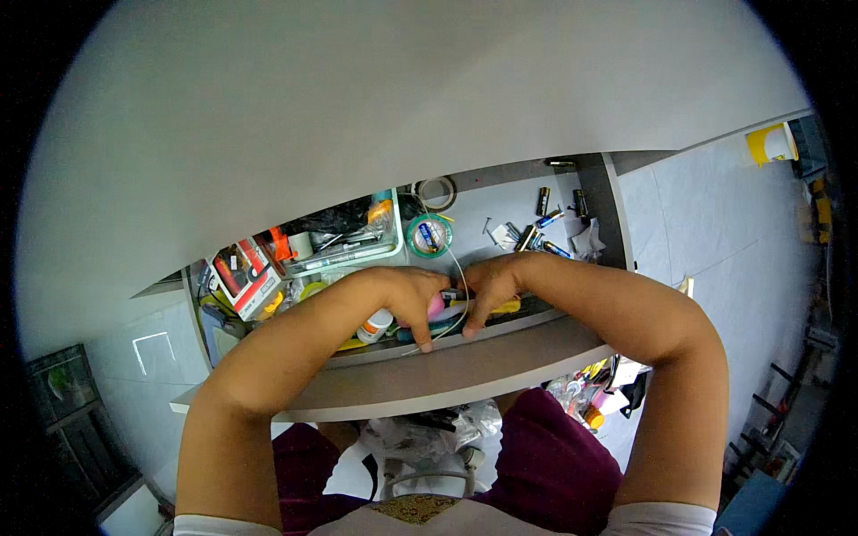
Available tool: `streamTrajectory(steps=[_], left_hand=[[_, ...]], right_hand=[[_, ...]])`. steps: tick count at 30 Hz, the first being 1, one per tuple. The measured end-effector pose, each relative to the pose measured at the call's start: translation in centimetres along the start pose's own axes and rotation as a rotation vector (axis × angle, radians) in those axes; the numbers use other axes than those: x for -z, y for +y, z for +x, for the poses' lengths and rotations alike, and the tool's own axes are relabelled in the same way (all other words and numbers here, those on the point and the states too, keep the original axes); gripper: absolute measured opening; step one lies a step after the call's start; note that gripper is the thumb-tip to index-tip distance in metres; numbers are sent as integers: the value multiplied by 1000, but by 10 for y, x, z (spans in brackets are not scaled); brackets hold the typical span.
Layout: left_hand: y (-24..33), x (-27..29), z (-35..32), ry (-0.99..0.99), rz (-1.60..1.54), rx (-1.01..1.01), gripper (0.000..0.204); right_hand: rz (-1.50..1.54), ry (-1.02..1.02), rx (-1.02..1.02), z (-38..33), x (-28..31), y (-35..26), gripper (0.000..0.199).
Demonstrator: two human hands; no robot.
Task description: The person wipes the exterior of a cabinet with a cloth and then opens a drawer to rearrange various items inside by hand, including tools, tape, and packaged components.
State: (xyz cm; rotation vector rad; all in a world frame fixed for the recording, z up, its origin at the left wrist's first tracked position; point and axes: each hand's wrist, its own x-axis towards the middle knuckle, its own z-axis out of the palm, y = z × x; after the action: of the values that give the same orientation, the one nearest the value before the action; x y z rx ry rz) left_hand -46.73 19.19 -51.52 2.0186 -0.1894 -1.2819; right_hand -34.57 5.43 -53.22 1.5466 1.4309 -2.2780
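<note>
Both hands are inside an open drawer (420, 380), close together near its front wall. My left hand (413, 297) is bent downward with its thumb toward the front wall, beside a pink object (436, 307) and a small dark piece. Facing it, my right hand (494, 284) curls over the same spot, next to a yellow object (508, 306). A thin white cable (459, 266) loops between the hands. What the fingers grip is mostly hidden. By my left wrist lies a white bottle (375, 325) with an orange-marked label.
A pale tray (399, 234) of tools, a red-and-white box (259, 290), a green tape roll (449, 237) and a brown tape roll (437, 207) share the drawer with several batteries (543, 201) and screws. A grey panel (429, 80) overhangs it. Plastic bags (407, 438) lie between my knees.
</note>
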Motion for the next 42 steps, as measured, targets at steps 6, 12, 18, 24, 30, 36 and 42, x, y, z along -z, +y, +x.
streamTrajectory(steps=[6,12,18,24,30,36,42], left_hand=[[0,1,-12,68,-109,-55,85],[13,10,-27,128,-208,-94,78],[60,36,-51,228,-107,-110,79],[107,49,-101,255,-33,-67,76],[128,27,-157,329,17,-38,65],[138,-18,-213,367,48,-84,73],[145,-90,-236,296,75,-30,76]], right_hand=[[-10,36,66,-3,-5,8,56],[-160,94,32,-40,3,-16,47],[-106,210,89,-102,2,-30,44],[-71,288,86,-150,-14,-71,41],[-84,311,201,-165,-43,-114,40],[-112,307,164,-161,-91,-160,37],[-80,245,203,-134,-159,-179,38]])
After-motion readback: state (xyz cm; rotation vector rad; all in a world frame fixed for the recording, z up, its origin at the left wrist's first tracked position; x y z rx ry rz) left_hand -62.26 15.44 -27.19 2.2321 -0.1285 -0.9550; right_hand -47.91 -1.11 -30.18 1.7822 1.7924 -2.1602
